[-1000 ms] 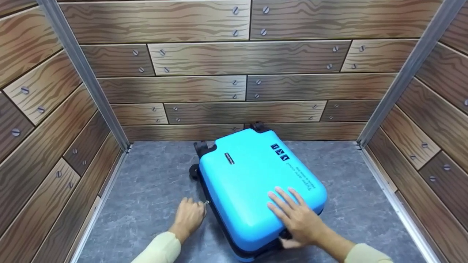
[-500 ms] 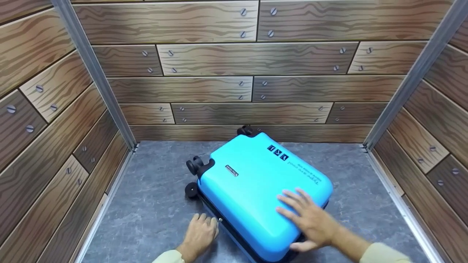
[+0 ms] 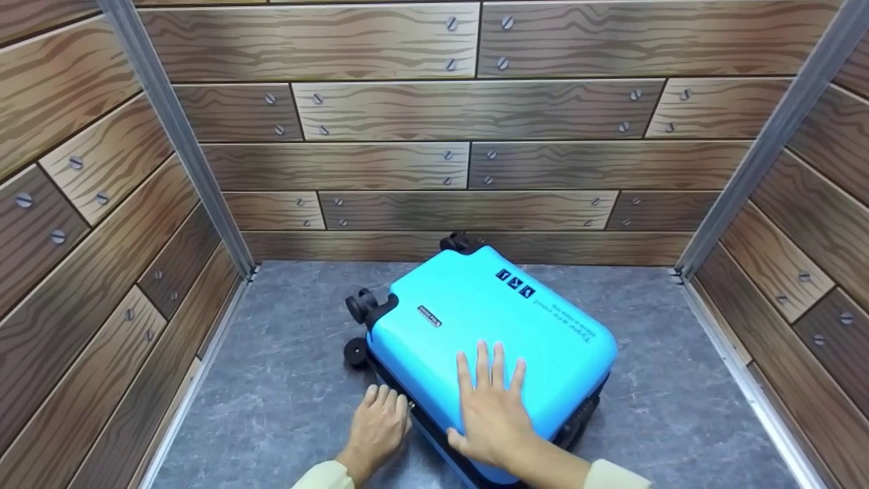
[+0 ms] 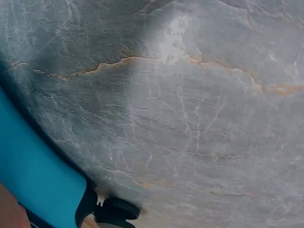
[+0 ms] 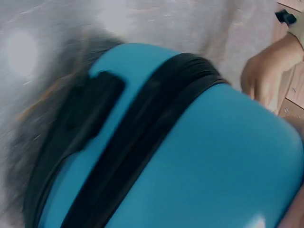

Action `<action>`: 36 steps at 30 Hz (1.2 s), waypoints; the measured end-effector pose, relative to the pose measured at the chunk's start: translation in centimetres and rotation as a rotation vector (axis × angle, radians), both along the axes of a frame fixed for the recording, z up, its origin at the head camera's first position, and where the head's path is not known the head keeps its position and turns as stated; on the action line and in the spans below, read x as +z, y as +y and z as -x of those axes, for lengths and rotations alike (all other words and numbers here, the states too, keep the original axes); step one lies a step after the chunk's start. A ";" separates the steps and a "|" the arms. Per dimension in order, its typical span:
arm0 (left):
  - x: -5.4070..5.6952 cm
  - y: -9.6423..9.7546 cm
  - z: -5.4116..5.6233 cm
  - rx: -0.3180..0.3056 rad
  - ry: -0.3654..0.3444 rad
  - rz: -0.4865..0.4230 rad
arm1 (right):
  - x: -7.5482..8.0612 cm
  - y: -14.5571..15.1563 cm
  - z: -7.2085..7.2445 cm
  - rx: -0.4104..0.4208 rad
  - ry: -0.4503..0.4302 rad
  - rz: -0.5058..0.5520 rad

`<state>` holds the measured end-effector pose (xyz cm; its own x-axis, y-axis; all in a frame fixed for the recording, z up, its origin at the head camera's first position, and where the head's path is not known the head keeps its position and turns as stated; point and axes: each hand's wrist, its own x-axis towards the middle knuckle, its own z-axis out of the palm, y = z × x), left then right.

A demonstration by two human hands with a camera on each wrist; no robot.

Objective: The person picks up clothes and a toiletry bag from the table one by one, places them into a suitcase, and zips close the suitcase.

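Observation:
A bright blue hard-shell suitcase [image 3: 502, 333] lies flat on the floor, set at an angle, its black wheels [image 3: 363, 305] at the far left end. My left hand [image 3: 380, 424] is at its near left side, fingers curled at the black zipper seam and gripping the zipper pull [image 3: 411, 405], of which a small shiny bit shows. Spread and straight-fingered, my right hand [image 3: 495, 414] presses on the top shell near the front corner. The right wrist view catches the black zipper band [image 5: 156, 118] and a black handle [image 5: 90, 114] on the suitcase's end.
Grey marbled floor [image 3: 285, 339] surrounds the suitcase. Wood-patterned walls [image 3: 461, 163] rise at the back and both sides, with metal strips [image 3: 730, 360] along the corners and lower edges. Another suitcase wheel [image 3: 453, 242] stands close to the back wall.
The suitcase has turned on the floor, its wheeled end swinging left and nearer. My right hand has shifted left across the shell from its right front corner; my left hand moved slightly right and nearer.

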<state>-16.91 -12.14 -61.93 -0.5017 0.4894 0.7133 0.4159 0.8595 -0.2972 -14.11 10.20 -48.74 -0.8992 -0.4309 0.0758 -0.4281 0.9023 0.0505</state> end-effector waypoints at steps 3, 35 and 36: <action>0.0 0.0 0.1 0.011 -0.032 0.029 | 0.0 -0.4 0.1 -0.027 0.028 -0.024; 0.3 -3.1 1.5 0.120 -0.098 0.065 | 0.2 -0.2 0.0 -0.026 -0.042 -0.027; 0.4 -3.3 1.6 0.129 -0.096 0.060 | 0.2 -0.2 0.0 -0.024 -0.043 -0.025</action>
<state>-18.54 -15.47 -61.53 -0.6279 0.4570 0.6300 0.3323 0.8894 -0.3141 -14.08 9.95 -48.56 -0.9114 -0.4107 0.0267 -0.4089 0.9109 0.0550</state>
